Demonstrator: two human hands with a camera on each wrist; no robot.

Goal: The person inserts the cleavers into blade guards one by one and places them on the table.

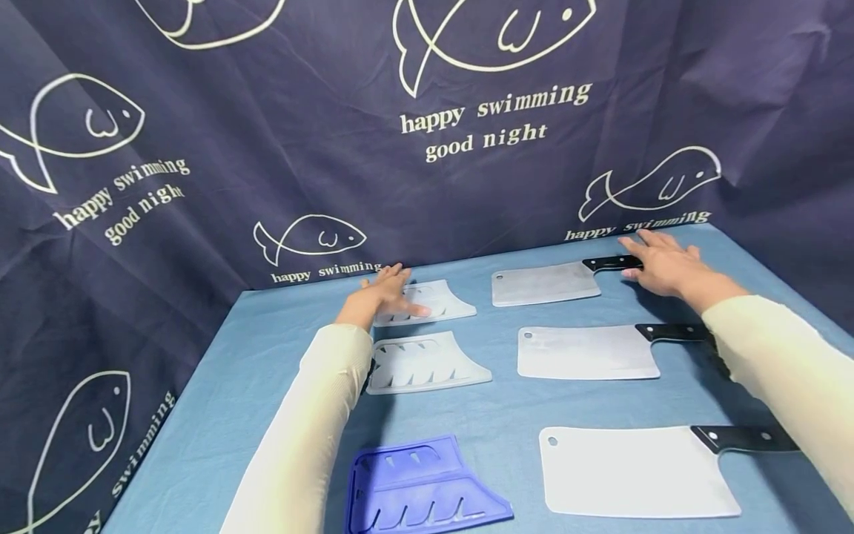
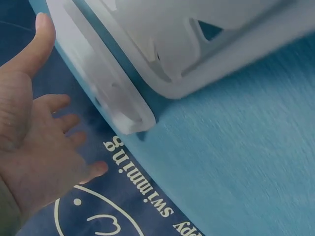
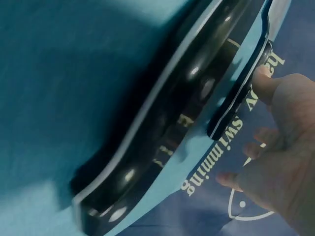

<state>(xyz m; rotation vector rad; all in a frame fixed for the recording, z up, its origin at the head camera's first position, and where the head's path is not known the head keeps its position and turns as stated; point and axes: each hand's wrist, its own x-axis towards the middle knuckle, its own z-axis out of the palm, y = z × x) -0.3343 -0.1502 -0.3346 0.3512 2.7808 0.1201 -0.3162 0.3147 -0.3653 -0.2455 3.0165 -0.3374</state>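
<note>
Three cleavers with black handles lie in a column on the right: the far cleaver (image 1: 547, 285), the middle cleaver (image 1: 587, 352) and the near cleaver (image 1: 637, 472). To their left are slotted blade covers: a far white cover (image 1: 448, 298), a second white cover (image 1: 430, 363) and a blue cover (image 1: 427, 486). My left hand (image 1: 385, 291), fingers spread, hovers over the left end of the far white cover and hides part of it. My right hand (image 1: 667, 265) is at the far cleaver's handle end, fingers extended; in the right wrist view the thumb (image 3: 263, 81) lies close to that handle (image 3: 241, 93).
A blue cloth (image 1: 267, 415) covers the table. Dark blue curtains (image 1: 320, 148) printed with white fish and lettering rise behind it and along both sides. My right sleeve (image 1: 774, 363) passes over the middle cleaver's handle end.
</note>
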